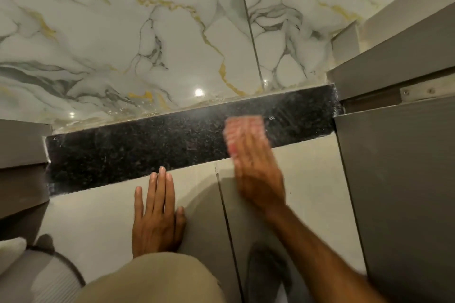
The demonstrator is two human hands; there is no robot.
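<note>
A black speckled granite threshold strip (pixel 138 155) runs across the floor between glossy marble-patterned tiles (pixel 123 32) and plain beige tiles (pixel 98 224). My right hand (pixel 256 174) is blurred with motion and presses a pink-and-white cloth (pixel 242 130) onto the right part of the strip; its fingers lie flat over the cloth. My left hand (pixel 157 214) rests flat on the beige tile, fingers straight, fingertips just short of the strip's near edge.
A grey door frame (pixel 22 167) stands at the left and a grey door or panel (pixel 398 179) with a metal hinge plate (pixel 418 92) at the right. My beige-clad knee (pixel 157 280) fills the bottom centre. A white ribbed object (pixel 37 275) sits at bottom left.
</note>
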